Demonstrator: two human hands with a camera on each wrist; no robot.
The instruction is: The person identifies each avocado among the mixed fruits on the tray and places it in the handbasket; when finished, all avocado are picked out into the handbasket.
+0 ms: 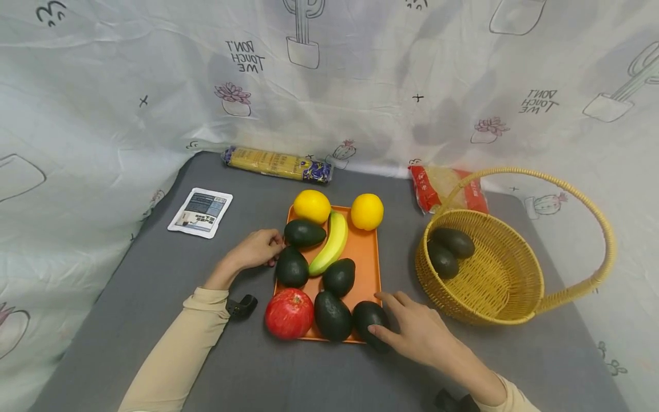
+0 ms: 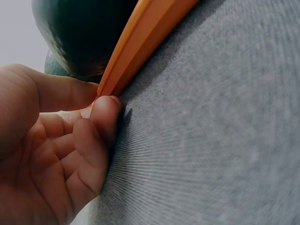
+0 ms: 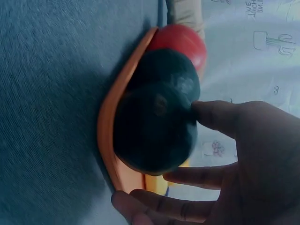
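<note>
My left hand pinches the left rim of an orange tray between thumb and fingertips, beside a dark green avocado. At the tray's near right corner, my right hand has its thumb and index finger on either side of another avocado. Its other fingers reach along the tray's rim. Also on the tray are several more avocados, a yellow banana, a red pomegranate at the near left corner, and two yellow-orange round fruits, one at the far left and one at the far right.
A yellow wicker basket with a tall handle stands to the right, two avocados inside it. Behind it lies a red and clear packet. A long yellow noodle packet lies at the back, and a white pouch at the left.
</note>
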